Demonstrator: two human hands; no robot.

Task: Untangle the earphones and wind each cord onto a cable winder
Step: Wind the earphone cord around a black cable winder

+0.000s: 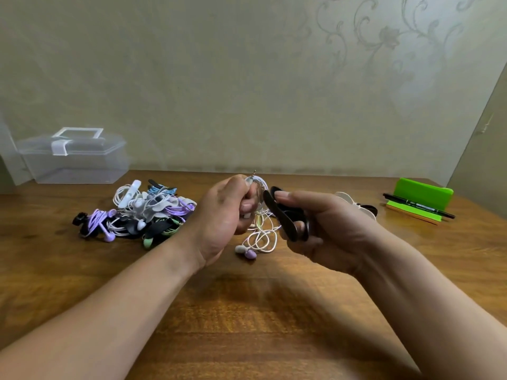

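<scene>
My left hand [229, 208] is raised above the table and grips a coil of white earphone cord [256, 185], its metal jack sticking up above the fingers. The rest of that cord [262, 237] hangs down in loops to the table, ending in two pale earbuds [246, 251]. My right hand [315, 223] holds a black cable winder [282, 215] close beside the coil, thumb on top. A pile of wound earphones [142, 212] in purple, white, blue, green and black lies on the wooden table [247, 311] to the left.
A clear plastic box [72, 157] with a lid handle stands at the back left. A white winder and dark cord [356, 205] lie behind my right hand. At the far right sit a green holder [422, 193] and a black pen [419, 206].
</scene>
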